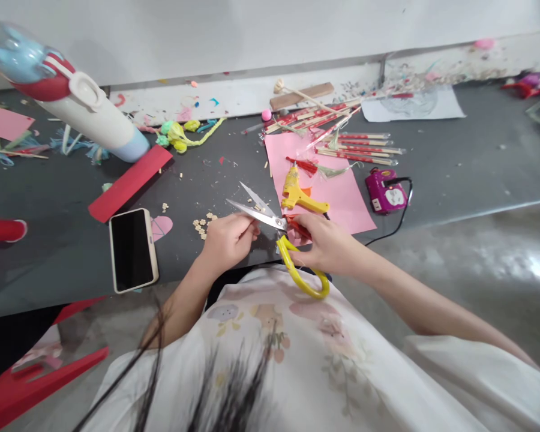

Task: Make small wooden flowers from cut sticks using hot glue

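My right hand is closed on a pair of scissors with yellow handles, near the pivot. The blades are spread apart and point to the upper left. Something red shows by the right fingers; I cannot tell what it is. My left hand is closed with its fingers curled, right beside the lower blade; anything inside it is hidden. Small pale wooden pieces lie left of this hand. Just beyond the scissors, a yellow glue gun rests on pink paper.
A phone, a red strip and a tall bottle stand or lie at left. Red-patterned wrapped sticks and yarn are farther back. A purple power socket with a black cord sits at right, near the table edge.
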`<state>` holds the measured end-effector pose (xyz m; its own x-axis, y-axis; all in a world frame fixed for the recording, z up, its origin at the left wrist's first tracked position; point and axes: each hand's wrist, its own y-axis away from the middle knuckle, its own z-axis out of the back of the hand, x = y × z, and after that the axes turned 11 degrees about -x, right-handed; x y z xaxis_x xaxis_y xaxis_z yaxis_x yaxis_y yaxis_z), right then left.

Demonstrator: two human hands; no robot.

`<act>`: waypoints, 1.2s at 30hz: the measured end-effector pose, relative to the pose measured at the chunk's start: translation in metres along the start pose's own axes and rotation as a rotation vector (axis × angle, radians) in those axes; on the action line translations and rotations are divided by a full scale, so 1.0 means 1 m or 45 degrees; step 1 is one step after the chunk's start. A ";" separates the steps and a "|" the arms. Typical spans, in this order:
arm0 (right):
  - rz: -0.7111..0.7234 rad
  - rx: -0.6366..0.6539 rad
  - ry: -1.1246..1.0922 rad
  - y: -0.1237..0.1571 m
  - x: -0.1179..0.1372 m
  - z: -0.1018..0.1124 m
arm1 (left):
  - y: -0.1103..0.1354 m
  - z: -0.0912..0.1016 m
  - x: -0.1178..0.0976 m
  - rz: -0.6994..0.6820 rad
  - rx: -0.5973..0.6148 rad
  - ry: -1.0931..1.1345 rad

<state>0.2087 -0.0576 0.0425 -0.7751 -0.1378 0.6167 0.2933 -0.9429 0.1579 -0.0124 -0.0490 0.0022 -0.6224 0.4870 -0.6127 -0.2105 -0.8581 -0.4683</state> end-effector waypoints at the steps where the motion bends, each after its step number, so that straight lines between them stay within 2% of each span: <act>1: 0.022 -0.015 0.007 0.000 -0.001 0.000 | -0.001 0.001 0.000 0.032 0.025 0.039; 9: 0.108 -0.039 -0.013 0.002 -0.005 0.001 | -0.013 0.012 -0.008 0.278 0.280 0.347; 13: 0.101 -0.009 -0.040 0.004 -0.007 0.003 | -0.014 0.013 -0.010 0.361 0.318 0.464; 22: 0.125 0.026 -0.009 0.005 -0.007 0.007 | -0.011 0.012 -0.004 0.299 0.338 0.456; 27: 0.062 0.033 0.026 0.004 -0.005 0.006 | -0.007 0.008 -0.003 0.165 0.264 0.301; 33: 0.002 0.016 0.025 0.002 -0.005 0.003 | 0.005 -0.003 -0.003 -0.182 -0.092 -0.296; 36: -0.013 0.033 -0.027 0.000 -0.005 0.002 | 0.009 -0.008 -0.005 -0.398 -0.192 -0.552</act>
<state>0.2137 -0.0566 0.0407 -0.7664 -0.1213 0.6308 0.2999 -0.9360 0.1844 -0.0054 -0.0580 -0.0040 -0.8076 0.5758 -0.1273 -0.3440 -0.6353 -0.6914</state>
